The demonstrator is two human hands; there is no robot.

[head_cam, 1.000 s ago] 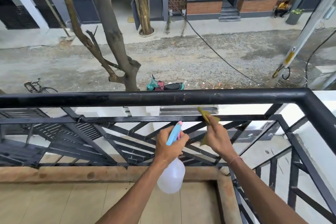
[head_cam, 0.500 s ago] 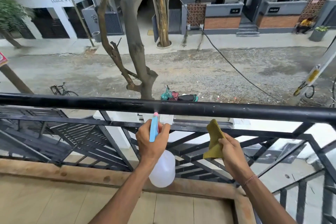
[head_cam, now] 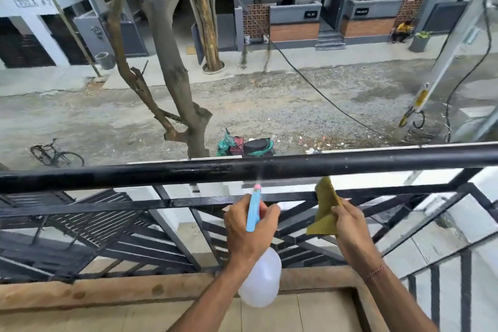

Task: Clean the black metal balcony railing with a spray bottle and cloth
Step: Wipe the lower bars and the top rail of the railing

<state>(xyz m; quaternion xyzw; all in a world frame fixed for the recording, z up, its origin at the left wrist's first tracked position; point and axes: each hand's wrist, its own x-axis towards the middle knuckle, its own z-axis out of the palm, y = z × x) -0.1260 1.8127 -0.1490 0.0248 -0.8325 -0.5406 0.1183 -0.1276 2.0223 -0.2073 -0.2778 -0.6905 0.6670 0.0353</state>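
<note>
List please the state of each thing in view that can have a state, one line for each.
spray bottle: gripped by left hand, nozzle aimed at the top rail
cloth: olive, crumpled, gripped by right hand, below the rail, contact unclear
top rail: black, glossy, wet-looking patches
scooter: parked on the street
bicycle: parked upright

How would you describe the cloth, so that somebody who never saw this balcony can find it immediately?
Start at the thick black top rail that crosses the whole view. Just under it, right of centre, the right hand pinches the cloth and holds it up in front of the thinner bars. It is the only olive-yellow thing there; the spray bottle in the left hand is blue and white.
</note>
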